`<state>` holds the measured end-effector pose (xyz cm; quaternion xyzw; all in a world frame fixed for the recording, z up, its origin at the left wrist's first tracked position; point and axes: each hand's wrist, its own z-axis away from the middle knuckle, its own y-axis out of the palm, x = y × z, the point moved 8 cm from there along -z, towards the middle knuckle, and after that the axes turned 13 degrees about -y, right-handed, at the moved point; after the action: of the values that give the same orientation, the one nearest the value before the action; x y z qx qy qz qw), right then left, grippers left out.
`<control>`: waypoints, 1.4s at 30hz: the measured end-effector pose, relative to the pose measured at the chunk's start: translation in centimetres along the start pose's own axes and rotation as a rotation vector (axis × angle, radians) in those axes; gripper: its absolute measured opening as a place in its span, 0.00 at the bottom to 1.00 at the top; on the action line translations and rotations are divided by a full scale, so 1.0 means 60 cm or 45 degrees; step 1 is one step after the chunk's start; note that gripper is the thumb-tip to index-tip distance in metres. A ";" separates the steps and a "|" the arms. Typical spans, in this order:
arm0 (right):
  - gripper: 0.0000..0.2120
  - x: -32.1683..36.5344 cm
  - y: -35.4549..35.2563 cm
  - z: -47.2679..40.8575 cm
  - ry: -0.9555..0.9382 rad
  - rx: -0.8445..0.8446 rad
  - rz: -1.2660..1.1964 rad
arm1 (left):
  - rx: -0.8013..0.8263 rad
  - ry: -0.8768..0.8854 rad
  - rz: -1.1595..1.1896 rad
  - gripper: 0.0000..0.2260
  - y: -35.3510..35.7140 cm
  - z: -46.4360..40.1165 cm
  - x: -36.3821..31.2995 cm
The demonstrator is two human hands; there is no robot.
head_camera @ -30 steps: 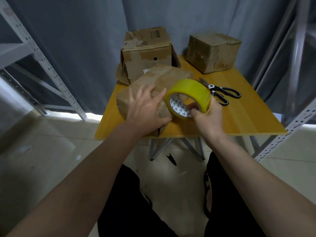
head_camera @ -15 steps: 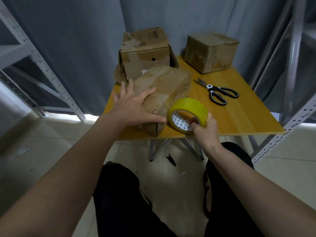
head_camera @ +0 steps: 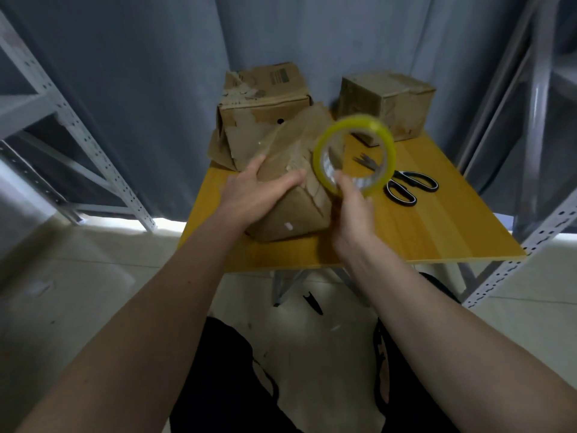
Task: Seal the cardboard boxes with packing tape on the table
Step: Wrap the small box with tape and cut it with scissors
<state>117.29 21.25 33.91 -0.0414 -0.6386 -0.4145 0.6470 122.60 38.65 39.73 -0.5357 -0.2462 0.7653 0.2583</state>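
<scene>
The left hand (head_camera: 249, 195) lies flat, fingers straight, holding the near box (head_camera: 293, 195) steady. At three o'clock, right hand (head_camera: 351, 204) fingers pinch the tape roll (head_camera: 321, 148), ready to stick.

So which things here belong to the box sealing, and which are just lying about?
In use: yellow roll of packing tape, held by right hand; near brown cardboard box, under left hand; two more worn cardboard boxes behind; black-handled scissors.

Lying about: grey metal shelving; small black object on floor.
</scene>
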 end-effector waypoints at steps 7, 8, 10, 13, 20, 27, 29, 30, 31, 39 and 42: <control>0.08 0.143 0.115 -0.022 -0.526 0.368 0.678 | 0.470 -0.291 0.790 0.35 0.076 0.020 0.026; 0.09 0.143 0.119 -0.023 -0.550 0.368 0.753 | 0.436 -0.232 0.723 0.27 0.066 0.016 0.023; 0.12 0.143 0.122 -0.022 -0.598 0.349 0.859 | 0.342 -0.100 0.569 0.18 0.039 0.007 0.006; 0.16 0.139 0.133 -0.024 -0.647 0.369 0.988 | 0.220 0.128 0.588 0.28 0.005 0.000 -0.035; 0.12 0.152 0.135 -0.037 -0.715 0.415 1.183 | 0.187 0.223 0.595 0.42 0.012 -0.010 -0.037; 0.07 0.180 0.098 -0.047 -0.672 0.281 0.846 | 0.286 0.222 0.647 0.44 0.020 -0.011 -0.033; 0.09 0.183 0.084 -0.053 -0.608 0.250 0.745 | 0.288 0.219 0.663 0.44 0.021 -0.010 -0.033; 0.09 0.186 0.079 -0.054 -0.592 0.244 0.728 | 0.289 0.217 0.663 0.44 0.022 -0.010 -0.032; 0.09 0.186 0.076 -0.056 -0.592 0.245 0.718 | 0.288 0.216 0.664 0.44 0.022 -0.011 -0.032; 0.05 0.131 0.072 -0.050 -0.505 0.261 0.613 | -0.050 0.381 0.141 0.40 -0.001 0.000 -0.044; 0.05 0.151 0.065 -0.060 -0.539 0.230 0.647 | -0.235 0.698 -0.250 0.35 0.001 0.028 -0.074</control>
<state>121.02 17.33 42.90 -0.2266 -0.7621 -0.1640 0.5839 122.32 35.49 43.26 -0.7170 -0.2866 0.5380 0.3382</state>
